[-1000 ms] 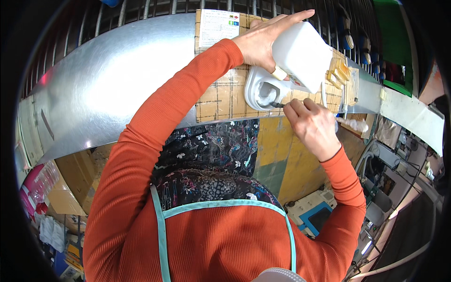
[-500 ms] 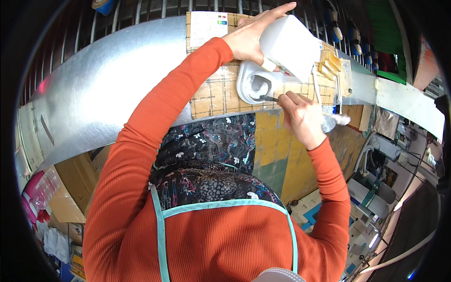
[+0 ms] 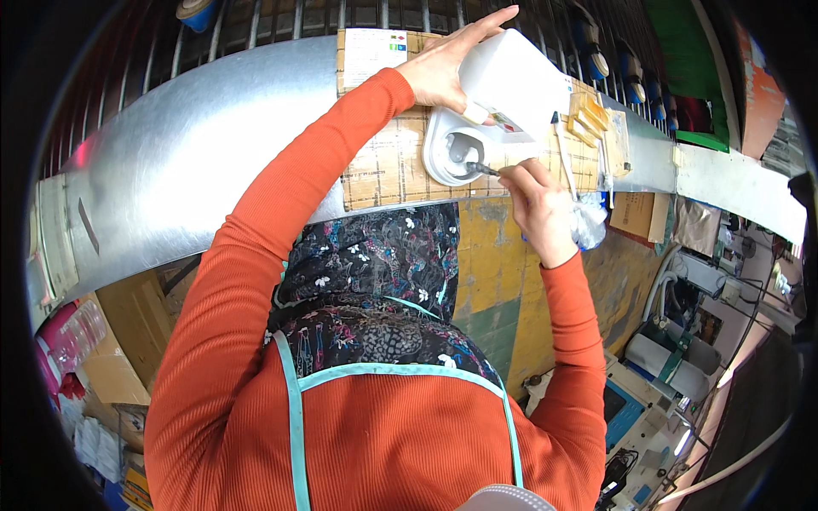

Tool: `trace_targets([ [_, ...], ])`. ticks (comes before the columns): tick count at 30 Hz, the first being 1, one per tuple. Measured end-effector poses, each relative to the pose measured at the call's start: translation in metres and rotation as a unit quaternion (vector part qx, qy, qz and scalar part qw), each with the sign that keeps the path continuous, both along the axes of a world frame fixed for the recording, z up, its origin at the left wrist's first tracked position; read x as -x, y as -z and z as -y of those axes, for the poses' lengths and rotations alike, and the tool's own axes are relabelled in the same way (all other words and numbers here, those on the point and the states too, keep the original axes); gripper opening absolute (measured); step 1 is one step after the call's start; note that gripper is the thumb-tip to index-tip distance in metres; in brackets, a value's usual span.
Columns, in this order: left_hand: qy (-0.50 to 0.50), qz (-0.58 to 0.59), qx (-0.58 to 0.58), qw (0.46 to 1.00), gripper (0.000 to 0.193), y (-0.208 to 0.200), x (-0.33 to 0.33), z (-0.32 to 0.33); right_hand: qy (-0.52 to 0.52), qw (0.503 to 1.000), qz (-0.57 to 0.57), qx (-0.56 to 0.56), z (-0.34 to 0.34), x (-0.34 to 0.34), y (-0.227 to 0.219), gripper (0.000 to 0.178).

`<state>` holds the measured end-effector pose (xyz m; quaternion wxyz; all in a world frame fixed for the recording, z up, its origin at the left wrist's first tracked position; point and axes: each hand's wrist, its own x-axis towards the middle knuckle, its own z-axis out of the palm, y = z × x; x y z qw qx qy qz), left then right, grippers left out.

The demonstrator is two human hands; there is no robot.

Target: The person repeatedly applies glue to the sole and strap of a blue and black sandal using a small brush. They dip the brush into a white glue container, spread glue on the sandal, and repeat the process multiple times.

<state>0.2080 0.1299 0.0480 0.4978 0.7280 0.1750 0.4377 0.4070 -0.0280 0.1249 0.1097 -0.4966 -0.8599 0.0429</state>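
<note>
My left hand (image 3: 439, 72) grips a large white plastic container (image 3: 515, 81), which is tilted, with a printed label on its lower side. Its fingers reach across the top, and the thumb lies along the near side. Just below is a white tub (image 3: 432, 149) with a rounded opening and white paste (image 3: 463, 153) inside. In my right hand (image 3: 538, 200), pinched between the fingers, is a thin dark tool (image 3: 484, 169). The tool's tip is in the tub's opening at the paste; its exact kind is unclear.
Flattened cardboard (image 3: 383, 170) covers part of the shiny metal bench (image 3: 213, 128). Yellowish blocks (image 3: 586, 119) and a white stick (image 3: 562, 149) with a dark end lie right of the container. Metal bars (image 3: 298, 17) run behind the bench. A clear plastic bag (image 3: 588, 223) hangs at its front edge.
The tool has shifted slightly within the tub's opening, and my right hand has moved a little left. My left hand still steadies the tilted container. The whole view has shifted slightly.
</note>
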Motion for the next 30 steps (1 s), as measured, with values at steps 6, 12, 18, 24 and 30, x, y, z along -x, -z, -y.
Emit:
trace_targets([
  [6,-0.036,0.017,-0.026,0.999,0.144,0.013,-0.009,-0.001,-0.14,0.974,0.179,0.02,-0.025,-0.004,-0.022,0.024],
  [12,-0.103,-0.039,-0.061,0.992,0.144,0.014,-0.011,0.006,-0.197,0.964,0.157,0.083,-0.039,-0.004,-0.034,0.022],
  [18,-0.064,-0.022,-0.032,0.997,0.144,0.005,-0.006,0.005,-0.173,0.954,0.124,0.209,-0.05,-0.009,-0.035,0.019],
  [24,-0.066,-0.047,-0.05,0.995,0.144,0.006,-0.006,0.004,-0.057,0.931,-0.068,0.354,-0.044,-0.024,-0.007,0.01],
  [30,-0.047,-0.036,-0.036,0.998,0.146,-0.001,-0.003,0.004,0.203,0.822,-0.286,0.449,-0.013,-0.024,0.008,0.02],
])
